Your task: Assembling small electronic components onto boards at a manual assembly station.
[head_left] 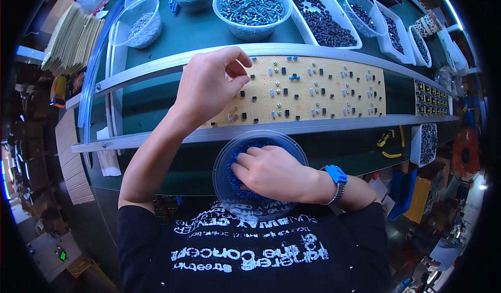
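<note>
My left hand (pixel 213 83) is held over the left part of a tan circuit board (pixel 331 105). Its thumb and forefinger are bent, tips apart, with nothing visible between them. Small black, white and silver parts sit across the board in repeating groups, and a few blue components (pixel 294 77) stand near its upper edge and middle. My right hand (pixel 274 173) reaches into a clear round bowl (pixel 296 151) of small blue components (pixel 236 174) in front of me. Its fingers curl down among the pieces, tips hidden.
Metal rails (pixel 156 63) frame the board, with a smaller board with yellow-black parts (pixel 433 98) at the right. Behind stand a tub of dark screws (pixel 254 8) and a tray of black parts (pixel 326 26). Yellow-handled cutters (pixel 387 139) lie right of the bowl.
</note>
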A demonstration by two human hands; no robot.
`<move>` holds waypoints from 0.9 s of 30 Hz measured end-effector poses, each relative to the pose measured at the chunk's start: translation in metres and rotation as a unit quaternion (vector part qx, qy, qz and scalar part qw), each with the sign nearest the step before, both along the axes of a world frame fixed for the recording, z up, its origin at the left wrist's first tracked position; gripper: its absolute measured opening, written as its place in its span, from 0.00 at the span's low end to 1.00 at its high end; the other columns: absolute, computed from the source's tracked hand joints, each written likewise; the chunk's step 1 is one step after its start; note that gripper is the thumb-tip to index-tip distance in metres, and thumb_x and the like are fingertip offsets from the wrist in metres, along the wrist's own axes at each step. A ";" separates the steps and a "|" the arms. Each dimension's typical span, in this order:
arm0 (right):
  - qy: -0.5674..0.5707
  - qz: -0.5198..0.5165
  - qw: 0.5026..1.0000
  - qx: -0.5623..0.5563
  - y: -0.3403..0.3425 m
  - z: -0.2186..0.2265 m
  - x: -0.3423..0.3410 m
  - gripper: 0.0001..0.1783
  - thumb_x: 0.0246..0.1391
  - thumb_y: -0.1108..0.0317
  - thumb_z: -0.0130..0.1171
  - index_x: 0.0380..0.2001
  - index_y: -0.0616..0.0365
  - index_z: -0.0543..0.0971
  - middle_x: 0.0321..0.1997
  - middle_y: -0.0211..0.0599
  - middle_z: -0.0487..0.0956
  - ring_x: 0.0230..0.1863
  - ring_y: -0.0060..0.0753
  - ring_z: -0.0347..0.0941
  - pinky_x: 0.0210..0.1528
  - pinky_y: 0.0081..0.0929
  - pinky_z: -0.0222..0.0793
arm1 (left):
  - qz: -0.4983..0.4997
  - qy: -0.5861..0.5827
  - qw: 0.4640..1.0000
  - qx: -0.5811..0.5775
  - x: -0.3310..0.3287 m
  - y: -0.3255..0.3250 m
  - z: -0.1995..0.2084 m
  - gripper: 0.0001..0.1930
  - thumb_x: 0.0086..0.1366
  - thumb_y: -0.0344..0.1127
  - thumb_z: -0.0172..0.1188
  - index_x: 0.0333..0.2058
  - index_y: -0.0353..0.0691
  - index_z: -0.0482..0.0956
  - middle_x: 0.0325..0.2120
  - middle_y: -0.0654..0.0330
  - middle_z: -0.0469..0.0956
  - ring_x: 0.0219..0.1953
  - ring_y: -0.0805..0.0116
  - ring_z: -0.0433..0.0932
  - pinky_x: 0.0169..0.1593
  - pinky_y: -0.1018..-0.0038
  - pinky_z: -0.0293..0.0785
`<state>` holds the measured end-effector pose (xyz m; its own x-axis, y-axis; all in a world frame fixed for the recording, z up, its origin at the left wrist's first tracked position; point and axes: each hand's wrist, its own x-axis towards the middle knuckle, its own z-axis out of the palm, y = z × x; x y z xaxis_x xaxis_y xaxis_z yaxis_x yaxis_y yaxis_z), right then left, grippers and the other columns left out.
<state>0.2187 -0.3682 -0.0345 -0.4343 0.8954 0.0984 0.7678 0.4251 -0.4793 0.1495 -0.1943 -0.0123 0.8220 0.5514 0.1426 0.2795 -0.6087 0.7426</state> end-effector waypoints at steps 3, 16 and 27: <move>0.000 0.035 0.999 -0.021 0.003 -0.004 0.003 0.06 0.39 0.73 0.55 0.24 0.63 0.75 0.28 0.38 0.74 0.32 0.38 0.75 0.32 0.28 0.73 | 0.007 0.012 1.000 -0.001 0.004 -0.001 -0.003 0.09 0.50 0.24 0.60 0.33 0.36 0.76 0.24 0.56 0.80 0.26 0.71 0.78 0.34 0.76 0.70; 0.113 0.058 0.991 -0.040 0.005 0.003 0.007 0.05 0.40 0.73 0.54 0.25 0.62 0.75 0.29 0.40 0.74 0.35 0.36 0.74 0.33 0.29 0.72 | 0.027 0.031 0.996 0.080 0.004 -0.009 0.001 0.14 0.46 0.26 0.66 0.32 0.36 0.72 0.23 0.57 0.78 0.26 0.69 0.77 0.33 0.75 0.70; 0.153 0.004 0.988 -0.002 -0.010 0.021 0.030 0.11 0.37 0.77 0.60 0.30 0.59 0.77 0.32 0.35 0.76 0.34 0.34 0.75 0.33 0.25 0.71 | 0.011 -0.037 0.993 0.114 -0.066 -0.041 0.028 0.16 0.43 0.27 0.69 0.31 0.36 0.73 0.23 0.59 0.73 0.25 0.68 0.73 0.29 0.74 0.69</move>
